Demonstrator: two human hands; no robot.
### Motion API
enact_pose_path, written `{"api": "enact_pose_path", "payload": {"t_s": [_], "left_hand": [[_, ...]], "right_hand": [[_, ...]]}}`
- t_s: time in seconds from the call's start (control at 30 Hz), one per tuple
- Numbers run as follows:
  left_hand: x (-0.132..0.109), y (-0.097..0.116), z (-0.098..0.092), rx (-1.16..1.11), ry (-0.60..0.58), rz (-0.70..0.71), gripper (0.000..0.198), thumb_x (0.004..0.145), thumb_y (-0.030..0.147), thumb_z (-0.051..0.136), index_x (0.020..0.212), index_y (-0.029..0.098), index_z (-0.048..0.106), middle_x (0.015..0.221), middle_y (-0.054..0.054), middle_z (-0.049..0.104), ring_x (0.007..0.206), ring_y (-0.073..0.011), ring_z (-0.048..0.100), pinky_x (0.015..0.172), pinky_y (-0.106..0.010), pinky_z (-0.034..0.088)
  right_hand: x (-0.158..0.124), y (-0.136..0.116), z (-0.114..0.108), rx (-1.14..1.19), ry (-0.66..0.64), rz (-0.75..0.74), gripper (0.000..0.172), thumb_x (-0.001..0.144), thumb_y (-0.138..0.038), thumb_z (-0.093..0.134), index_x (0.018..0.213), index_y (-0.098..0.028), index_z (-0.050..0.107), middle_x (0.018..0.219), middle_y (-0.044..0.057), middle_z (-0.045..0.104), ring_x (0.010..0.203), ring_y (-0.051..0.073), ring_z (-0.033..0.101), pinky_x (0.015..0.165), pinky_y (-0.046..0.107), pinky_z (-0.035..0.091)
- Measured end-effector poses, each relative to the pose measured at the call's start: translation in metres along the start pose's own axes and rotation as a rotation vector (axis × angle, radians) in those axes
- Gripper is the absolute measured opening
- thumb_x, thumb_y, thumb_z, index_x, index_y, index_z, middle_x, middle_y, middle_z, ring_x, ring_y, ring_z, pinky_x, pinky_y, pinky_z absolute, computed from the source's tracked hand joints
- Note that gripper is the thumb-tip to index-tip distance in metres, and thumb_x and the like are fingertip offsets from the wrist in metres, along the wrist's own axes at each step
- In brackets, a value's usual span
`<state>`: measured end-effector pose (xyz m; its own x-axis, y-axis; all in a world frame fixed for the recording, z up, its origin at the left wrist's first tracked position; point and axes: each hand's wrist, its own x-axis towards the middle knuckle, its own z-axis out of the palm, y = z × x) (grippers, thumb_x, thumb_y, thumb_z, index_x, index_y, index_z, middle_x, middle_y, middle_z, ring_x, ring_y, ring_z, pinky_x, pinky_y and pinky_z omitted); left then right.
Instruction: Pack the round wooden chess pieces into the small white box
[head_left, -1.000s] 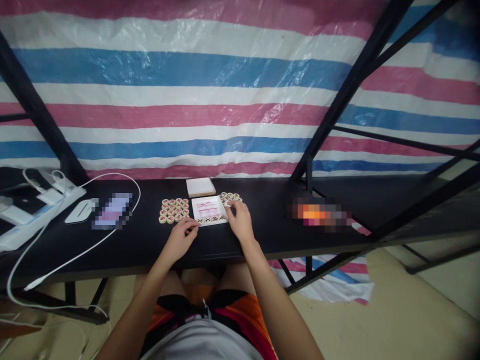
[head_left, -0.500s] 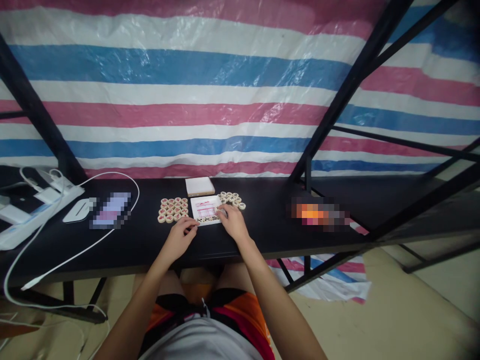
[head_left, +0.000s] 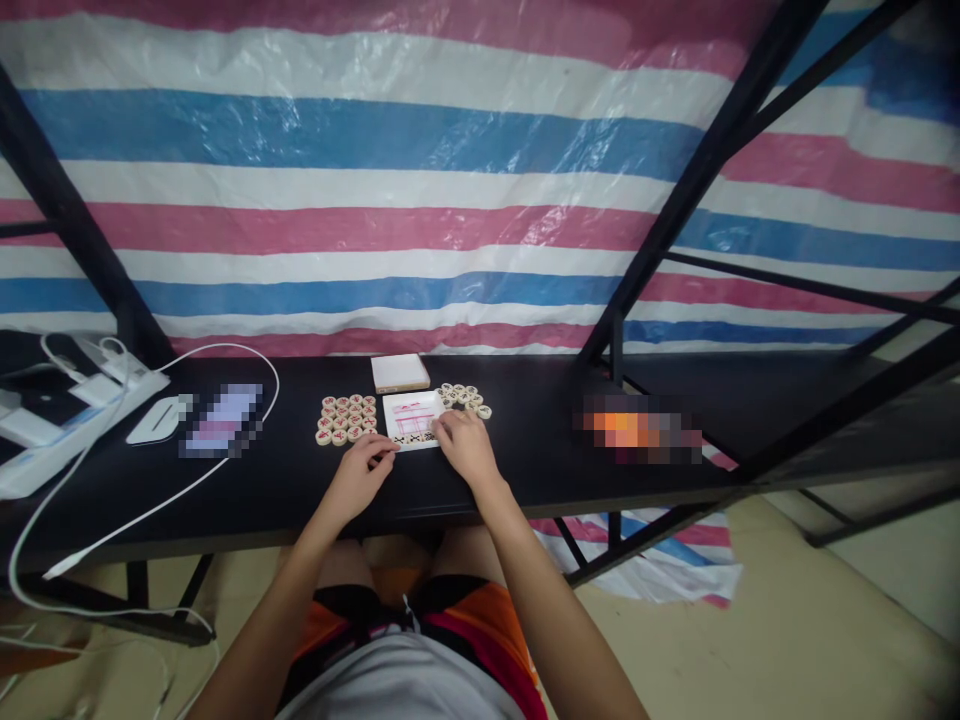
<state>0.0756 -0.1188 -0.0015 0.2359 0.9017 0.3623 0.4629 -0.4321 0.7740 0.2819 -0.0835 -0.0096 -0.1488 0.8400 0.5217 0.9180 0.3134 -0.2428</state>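
A shallow white box (head_left: 388, 408) with a red drawing on its floor lies on the black table, and a row of Chinese chess pieces (head_left: 415, 438) runs along its near side. My left hand (head_left: 364, 470) is closed, thumb and fingertip at the box's near left corner. My right hand (head_left: 466, 447) reaches over the right side of the box with its fingers bent together; anything between the fingertips is hidden. Red-marked pieces (head_left: 346, 420) stand in neat rows left of the box. Dark-marked pieces (head_left: 459, 395) are grouped loosely behind my right hand.
Behind the box sits a white box lid (head_left: 400, 372). A phone (head_left: 223, 420), a white flat device (head_left: 159, 420), a cable (head_left: 150, 515) and a power strip (head_left: 82, 420) lie to the left. A blurred bright object (head_left: 630, 430) is on the right. Black frame bars (head_left: 675, 230) slant upward.
My right hand's fingers have moved slightly left and down at the box's right side. The box has shifted very slightly right. My left hand stays at the corner.
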Motion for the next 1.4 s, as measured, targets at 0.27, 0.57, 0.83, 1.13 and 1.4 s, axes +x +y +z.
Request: {"api": "enact_pose_path", "payload": {"t_s": [0.27,0.57,0.83,1.13,1.4], "left_hand": [[0.000,-0.001,0.001,-0.018,-0.002,-0.001,0.021,0.083,0.027,0.050,0.089,0.019,0.068,0.100,-0.007,0.061,0.090,-0.0181,0.059,0.070,-0.029,0.051],[-0.001,0.001,0.000,0.007,-0.009,-0.002,0.021,0.083,0.026,0.050,0.090,0.019,0.068,0.102,-0.007,0.060,0.087,-0.0176,0.060,0.072,-0.030,0.051],[-0.001,0.000,0.001,0.011,-0.015,0.003,0.022,0.083,0.026,0.049,0.090,0.018,0.068,0.101,-0.007,0.061,0.087,-0.0171,0.060,0.071,-0.029,0.050],[-0.001,0.002,-0.001,0.005,-0.022,-0.012,0.021,0.083,0.027,0.049,0.089,0.019,0.068,0.102,-0.007,0.061,0.081,-0.0157,0.060,0.069,-0.029,0.050],[-0.001,0.002,-0.001,-0.013,-0.021,-0.001,0.022,0.083,0.028,0.049,0.089,0.019,0.068,0.102,-0.007,0.061,0.084,-0.0164,0.059,0.072,-0.030,0.051]], "right_hand": [[-0.001,-0.006,-0.007,0.066,-0.009,-0.079,0.032,0.096,-0.030,0.038,0.085,-0.019,0.065,0.092,0.006,0.069,0.101,0.021,0.054,0.084,0.031,0.034],[-0.001,-0.004,-0.006,0.009,-0.002,-0.066,0.038,0.097,-0.031,0.035,0.077,-0.018,0.065,0.085,0.008,0.067,0.088,0.022,0.055,0.078,0.032,0.036],[0.000,-0.005,-0.006,-0.001,0.008,-0.043,0.041,0.098,-0.032,0.028,0.087,-0.017,0.064,0.091,0.009,0.065,0.090,0.022,0.054,0.082,0.033,0.037],[-0.003,0.026,0.007,0.036,0.094,0.348,0.043,0.081,-0.005,0.036,0.113,-0.017,0.061,0.120,0.015,0.057,0.102,0.026,0.052,0.082,0.037,0.042],[-0.005,0.029,0.011,-0.025,0.208,0.415,0.038,0.077,-0.009,0.043,0.107,-0.017,0.064,0.124,0.016,0.055,0.111,0.029,0.047,0.084,0.041,0.042]]}}
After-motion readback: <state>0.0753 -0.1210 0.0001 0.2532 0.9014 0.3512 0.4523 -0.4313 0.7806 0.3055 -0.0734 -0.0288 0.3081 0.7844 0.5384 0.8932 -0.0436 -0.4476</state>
